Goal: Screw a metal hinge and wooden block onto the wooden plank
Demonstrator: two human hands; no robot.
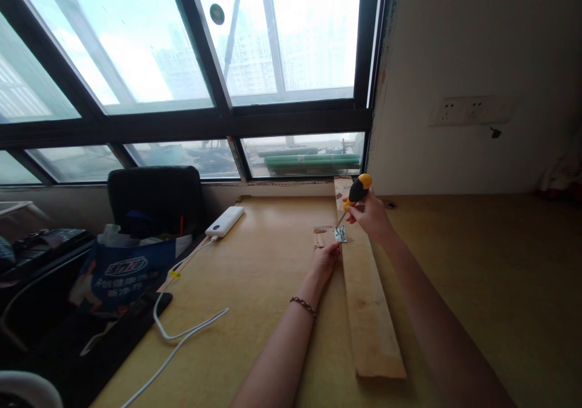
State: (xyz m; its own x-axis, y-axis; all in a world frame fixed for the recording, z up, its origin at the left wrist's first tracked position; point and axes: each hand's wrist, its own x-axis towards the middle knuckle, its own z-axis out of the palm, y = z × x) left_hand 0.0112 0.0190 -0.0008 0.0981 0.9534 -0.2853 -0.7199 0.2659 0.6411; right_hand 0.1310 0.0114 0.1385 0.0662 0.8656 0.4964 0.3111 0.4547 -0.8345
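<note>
A long pale wooden board (370, 311) lies lengthwise on the table, with a small silver metal hinge (341, 234) at its left edge. My right hand (370, 214) is closed round a yellow-and-black screwdriver (359, 190), tilted so that its shaft points down to the hinge. My left hand (325, 259) is at the board's left side, its fingers pinched at the hinge's near edge. Just beyond those fingers lies a small brownish piece (324, 230), too small to make out clearly.
On the wooden table (264, 287), a white power bank (225, 221) sits at the far left with a white cable (170, 337) trailing from it. A black chair (154, 199) and a blue bag (130, 274) stand left of the table. Windows and a wall with sockets (473, 111) rise behind.
</note>
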